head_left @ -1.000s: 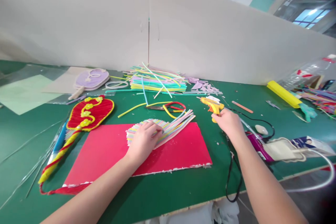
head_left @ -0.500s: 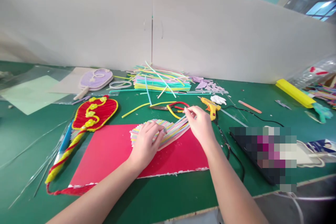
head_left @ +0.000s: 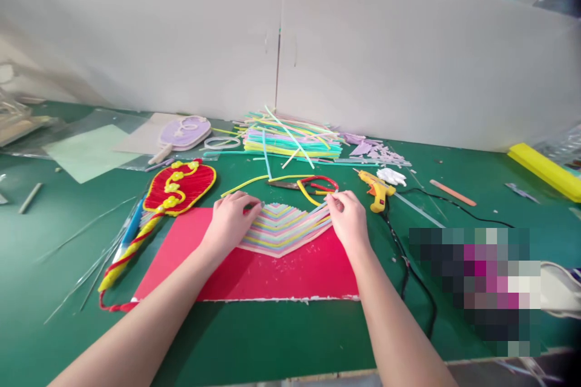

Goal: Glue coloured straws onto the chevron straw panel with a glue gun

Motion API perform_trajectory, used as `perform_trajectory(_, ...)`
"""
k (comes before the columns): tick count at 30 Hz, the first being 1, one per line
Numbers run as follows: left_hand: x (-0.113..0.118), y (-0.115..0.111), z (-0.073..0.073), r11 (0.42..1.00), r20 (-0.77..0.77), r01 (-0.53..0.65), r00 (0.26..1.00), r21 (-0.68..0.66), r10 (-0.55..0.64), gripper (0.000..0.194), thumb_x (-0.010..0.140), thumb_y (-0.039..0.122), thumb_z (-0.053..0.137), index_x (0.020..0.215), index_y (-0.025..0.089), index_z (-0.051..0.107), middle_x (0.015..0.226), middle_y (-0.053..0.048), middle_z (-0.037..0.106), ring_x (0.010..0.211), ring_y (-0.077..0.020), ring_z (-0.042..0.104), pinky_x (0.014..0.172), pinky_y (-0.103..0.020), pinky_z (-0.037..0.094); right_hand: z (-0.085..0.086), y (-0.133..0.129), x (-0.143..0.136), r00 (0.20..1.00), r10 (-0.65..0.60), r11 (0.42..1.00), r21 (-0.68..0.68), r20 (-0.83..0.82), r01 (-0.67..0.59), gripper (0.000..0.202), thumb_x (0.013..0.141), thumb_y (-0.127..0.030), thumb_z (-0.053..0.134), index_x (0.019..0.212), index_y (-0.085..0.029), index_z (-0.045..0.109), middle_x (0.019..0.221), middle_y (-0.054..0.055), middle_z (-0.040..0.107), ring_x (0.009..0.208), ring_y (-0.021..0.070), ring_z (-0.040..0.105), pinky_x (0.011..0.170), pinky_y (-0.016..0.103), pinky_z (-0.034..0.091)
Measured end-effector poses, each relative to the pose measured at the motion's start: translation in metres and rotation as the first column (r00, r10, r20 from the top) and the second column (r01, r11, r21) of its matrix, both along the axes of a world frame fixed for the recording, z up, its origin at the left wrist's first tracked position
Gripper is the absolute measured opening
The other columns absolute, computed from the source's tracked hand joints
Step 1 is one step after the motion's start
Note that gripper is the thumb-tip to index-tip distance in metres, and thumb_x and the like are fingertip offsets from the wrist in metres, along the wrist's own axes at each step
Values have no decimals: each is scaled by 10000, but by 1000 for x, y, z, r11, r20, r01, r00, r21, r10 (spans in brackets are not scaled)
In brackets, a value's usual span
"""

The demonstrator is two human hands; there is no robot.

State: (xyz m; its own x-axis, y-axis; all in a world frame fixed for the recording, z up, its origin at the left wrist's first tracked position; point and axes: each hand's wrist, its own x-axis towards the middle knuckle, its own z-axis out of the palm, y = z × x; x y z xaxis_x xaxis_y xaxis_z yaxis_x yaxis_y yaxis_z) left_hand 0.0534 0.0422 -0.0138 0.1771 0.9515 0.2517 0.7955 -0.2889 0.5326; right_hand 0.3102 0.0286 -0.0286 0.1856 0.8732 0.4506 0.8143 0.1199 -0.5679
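Observation:
A fan-like piece of pastel strips (head_left: 279, 233), bent into nested V shapes, lies on a red sheet (head_left: 281, 281). My left hand (head_left: 233, 217) rests at its left side with fingers curled against the strips. At the upper right, my right hand (head_left: 348, 217) pinches the strip ends between thumb and fingers. Behind the piece are red-handled pliers (head_left: 320, 184) with a yellow strip looped by them. A yellow glue gun (head_left: 376, 189) lies just beyond my right hand.
Bundled pastel strips (head_left: 293, 145) lie at the back by the white partition. A red round fan (head_left: 181, 187) is at left, a lilac fan (head_left: 186, 132) behind it. A black cable (head_left: 408, 263) and a pixelated object (head_left: 476, 278) lie at right.
My left hand has moved from on top of the strips to their left side, uncovering the V pattern. My right hand still pinches the right ends. The view has shifted left.

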Motion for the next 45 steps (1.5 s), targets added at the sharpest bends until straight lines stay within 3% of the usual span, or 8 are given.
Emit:
perform_trajectory(5, 3, 0, 6, 994, 80, 95, 993, -51, -90, 95, 762, 280, 618, 818, 238, 681, 911, -20, 710, 921, -225, 624, 959, -450, 378, 2, -2, -2, 1000, 0, 1000, 20, -17, 0, 242, 877, -299, 475, 741, -183, 639, 733, 29, 566, 634, 142, 500, 668, 276, 431)
perform_trajectory(9, 1, 0, 10, 960, 295, 217, 942, -178, -158, 153, 714, 284, 628, 842, 201, 634, 786, 2, 689, 727, -163, 623, 716, -295, 492, 3, -2, -3, 999, -20, 998, 55, -48, 23, 242, 876, -311, 476, 757, -184, 643, 755, 25, 562, 610, 129, 487, 656, 268, 430)
perform_trajectory(14, -3, 4, 12, 928, 442, 249, 891, -278, -107, 219, 682, 332, 656, 842, 183, 639, 682, 20, 639, 590, -125, 572, 532, -228, 455, 6, 0, -2, 993, -52, 992, 107, -107, 64, 256, 872, -337, 482, 767, -169, 645, 778, 36, 561, 611, 126, 488, 651, 274, 444)
perform_trajectory(20, -7, 5, 20, 923, 491, 223, 870, -313, -44, 383, 607, 473, 741, 828, 174, 651, 684, 9, 645, 605, -138, 587, 538, -237, 468, 12, 2, 4, 972, -108, 974, 176, -209, 146, 302, 875, -373, 466, 945, -139, 644, 921, 94, 584, 768, 161, 540, 689, 294, 476)
perform_trajectory(27, -9, 8, 20, 920, 489, 244, 870, -306, -68, 441, 571, 519, 753, 817, 161, 676, 691, -4, 655, 616, -143, 586, 544, -235, 458, 11, 11, 19, 748, -219, 942, 64, -627, 330, 386, 793, -426, 571, 1075, -163, 587, 1232, 142, 539, 1150, 237, 497, 960, 403, 440)
perform_trajectory(33, -13, 10, 19, 905, 544, 289, 835, -312, -79, 442, 578, 527, 753, 804, 157, 665, 734, -13, 657, 658, -146, 592, 584, -242, 457, 3, 15, 16, 551, -172, 980, -83, -817, 183, 481, 881, -557, 388, 1172, -189, 497, 1127, 137, 629, 973, 220, 662, 762, 396, 565)
perform_trajectory(37, -13, 10, 19, 887, 606, 318, 793, -334, -57, 498, 524, 555, 782, 792, 157, 650, 750, -16, 663, 658, -150, 598, 602, -256, 461, 5, 14, 18, 444, -192, 978, -133, -875, 161, 469, 913, -548, 329, 1165, -193, 504, 1170, 142, 629, 1067, 204, 633, 782, 356, 567)
perform_trajectory(45, -13, 14, 13, 867, 651, 322, 759, -381, 4, 507, 489, 535, 816, 778, 156, 642, 753, -5, 660, 646, -133, 590, 617, -254, 462, 9, 14, 17, 377, -190, 979, -146, -907, 141, 439, 907, -542, 358, 1056, -184, 562, 1213, 128, 612, 1096, 202, 611, 760, 317, 565)
